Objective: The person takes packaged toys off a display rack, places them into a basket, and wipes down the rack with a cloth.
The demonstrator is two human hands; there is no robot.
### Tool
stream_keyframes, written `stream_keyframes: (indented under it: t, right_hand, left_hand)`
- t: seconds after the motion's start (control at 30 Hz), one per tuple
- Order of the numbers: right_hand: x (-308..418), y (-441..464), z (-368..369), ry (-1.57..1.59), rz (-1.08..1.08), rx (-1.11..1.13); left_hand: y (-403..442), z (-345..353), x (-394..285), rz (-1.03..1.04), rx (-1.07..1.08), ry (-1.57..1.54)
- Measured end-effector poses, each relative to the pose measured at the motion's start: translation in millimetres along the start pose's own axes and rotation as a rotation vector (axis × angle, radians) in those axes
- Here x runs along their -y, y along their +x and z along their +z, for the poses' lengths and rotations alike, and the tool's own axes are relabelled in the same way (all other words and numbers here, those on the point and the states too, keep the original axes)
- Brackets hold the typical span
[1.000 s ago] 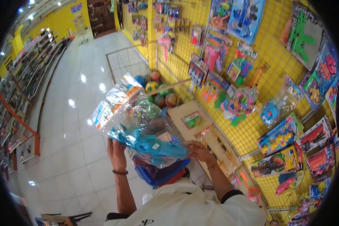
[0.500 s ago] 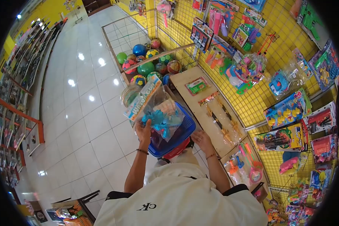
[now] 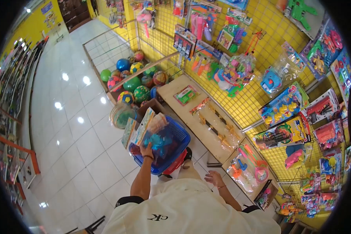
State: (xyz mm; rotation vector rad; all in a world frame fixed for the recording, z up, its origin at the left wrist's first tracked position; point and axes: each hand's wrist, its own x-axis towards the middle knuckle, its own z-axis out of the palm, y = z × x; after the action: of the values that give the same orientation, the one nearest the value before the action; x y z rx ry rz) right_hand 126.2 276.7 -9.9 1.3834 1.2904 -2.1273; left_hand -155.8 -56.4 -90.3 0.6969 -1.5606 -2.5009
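My left hand (image 3: 146, 151) is closed on a clear bag with a blue toy water gun (image 3: 156, 141) inside. The bag's printed header card (image 3: 141, 126) sticks up past the rim of a blue plastic basket (image 3: 181, 136), and the toy lies over the basket's inside. Beside it, a second header card (image 3: 128, 132) leans at the left rim; what hangs from it is mostly hidden. My right hand (image 3: 215, 179) holds nothing, its fingers apart, between my body and the low wooden shelf (image 3: 179, 87). Something red (image 3: 175, 163) shows beneath the basket.
Colourful balls (image 3: 132, 83) fill a mesh pen ahead, with a bagged green ball (image 3: 123, 116) closer. Packaged toys (image 3: 211, 123) lie on the shelf to the right. A yellow grid wall (image 3: 238, 111) carries many hanging toys. Display shelves (image 3: 15, 78) line the far left.
The bagged water gun has gone down into the basket with my left hand. My right hand has drawn back from the basket's side toward my body. The view has swung right.
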Motion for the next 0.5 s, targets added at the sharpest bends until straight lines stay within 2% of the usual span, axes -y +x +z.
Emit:
stream_keyframes:
  t: [0.17, 0.23, 0.27, 0.33, 0.4, 0.5]
  right_hand:
    - [12.6, -4.3, 7.5, -0.083, -0.026, -0.071]
    - [25.8, -4.7, 15.6, -0.089, -0.043, -0.060]
    - [35.0, -2.5, 19.9, -0.113, -0.081, -0.018]
    - [63.6, -5.1, 36.4, -0.125, -0.135, 0.025]
    - [107.7, -20.2, 59.8, -0.142, -0.252, 0.055]
    - [187.2, -32.6, 85.3, -0.118, -0.541, 0.230]
  left_hand:
    - [13.5, -17.4, 23.3, -0.072, -0.008, -0.062]
    - [22.8, -22.1, 28.6, 0.010, -0.110, 0.260]
    - [23.3, -18.4, 24.3, 0.016, -0.093, 0.262]
    - [1.3, 2.0, -17.4, -0.056, -0.285, 0.902]
    - [-3.4, 14.2, -29.5, -0.092, -0.346, 0.854]
    - [1.1, 13.1, -29.1, -0.173, -0.441, 0.819]
